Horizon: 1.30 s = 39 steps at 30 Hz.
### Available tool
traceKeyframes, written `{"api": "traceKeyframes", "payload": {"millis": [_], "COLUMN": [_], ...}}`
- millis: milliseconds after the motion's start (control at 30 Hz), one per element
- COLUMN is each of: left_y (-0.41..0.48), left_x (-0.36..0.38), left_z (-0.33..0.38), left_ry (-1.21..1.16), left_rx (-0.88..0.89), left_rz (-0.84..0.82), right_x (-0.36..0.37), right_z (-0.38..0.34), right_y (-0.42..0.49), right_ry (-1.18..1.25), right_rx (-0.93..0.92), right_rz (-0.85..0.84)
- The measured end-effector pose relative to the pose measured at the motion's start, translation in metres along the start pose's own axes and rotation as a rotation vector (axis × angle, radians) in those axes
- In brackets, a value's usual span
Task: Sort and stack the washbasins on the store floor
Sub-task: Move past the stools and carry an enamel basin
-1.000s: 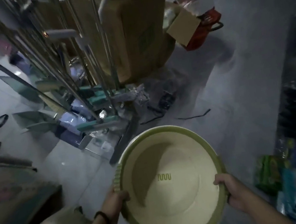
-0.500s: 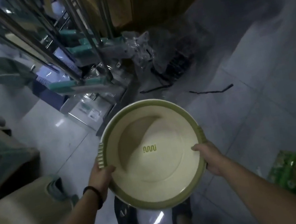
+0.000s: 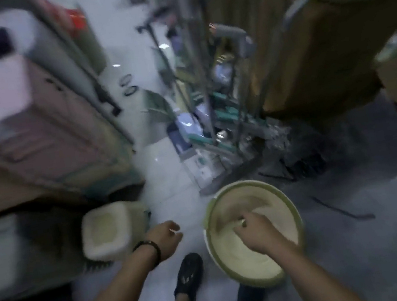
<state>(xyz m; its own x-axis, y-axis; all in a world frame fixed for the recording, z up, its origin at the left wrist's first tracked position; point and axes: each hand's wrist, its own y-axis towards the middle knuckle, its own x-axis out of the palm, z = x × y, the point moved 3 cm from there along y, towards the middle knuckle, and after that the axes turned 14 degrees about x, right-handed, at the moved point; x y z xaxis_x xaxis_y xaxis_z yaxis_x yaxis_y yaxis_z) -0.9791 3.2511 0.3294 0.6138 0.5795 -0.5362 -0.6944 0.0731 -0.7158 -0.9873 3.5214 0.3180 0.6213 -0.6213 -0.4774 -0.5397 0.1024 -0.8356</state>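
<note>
The round washbasin (image 3: 238,263) sat low at the lower centre-right of the frame, apparently on or just above the floor (image 3: 381,259). It looked like light, stiff moulded plastic, with a smooth cream bowl and a green rolled rim. That rim seemed the surest hold, since the inner wall was probably slippery. The right hand (image 3: 257,234) hung over the bowl with its fingers curled, but blur hid whether they gripped anything. The left hand (image 3: 166,238) was loosely curled and empty. To the lower left stood a squarish cream basin (image 3: 109,232), and brown cardboard boxes (image 3: 308,60) rose at the upper right.
</note>
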Motion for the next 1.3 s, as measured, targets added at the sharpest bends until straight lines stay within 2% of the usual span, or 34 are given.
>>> {"api": "traceKeyframes", "payload": {"millis": [200,333,500,733,1033,1300], "left_y": [-0.178,-0.294,-0.427,-0.563,-0.643,-0.704], "left_x": [-0.078,-0.103,-0.109,-0.087,-0.034,-0.028], "left_z": [-0.042,-0.101,-0.19,-0.312,-0.457,-0.575], "left_ry": [-0.008,-0.063,-0.209,-0.289,-0.515,-0.734], "left_rx": [-0.053,-0.178,-0.276,-0.397,-0.526,-0.83], "left_rz": [0.199,0.381,0.564,0.732,0.808,0.922], "right_x": [0.055,0.112,0.194,0.341,0.517,0.672], "right_z": [-0.171,-0.24,-0.297,-0.339,-0.377,-0.466], "right_y": [-0.143,-0.244,-0.354,-0.462,-0.534,-0.564], "right_ry": [-0.426,-0.685,-0.884,-1.006,-1.212,-1.411], "right_rx": [-0.445,-0.685,-0.923,-1.048,-1.158,-1.304], "right_rz": [-0.089,-0.164,-0.125,-0.135,-0.244,-0.354]}}
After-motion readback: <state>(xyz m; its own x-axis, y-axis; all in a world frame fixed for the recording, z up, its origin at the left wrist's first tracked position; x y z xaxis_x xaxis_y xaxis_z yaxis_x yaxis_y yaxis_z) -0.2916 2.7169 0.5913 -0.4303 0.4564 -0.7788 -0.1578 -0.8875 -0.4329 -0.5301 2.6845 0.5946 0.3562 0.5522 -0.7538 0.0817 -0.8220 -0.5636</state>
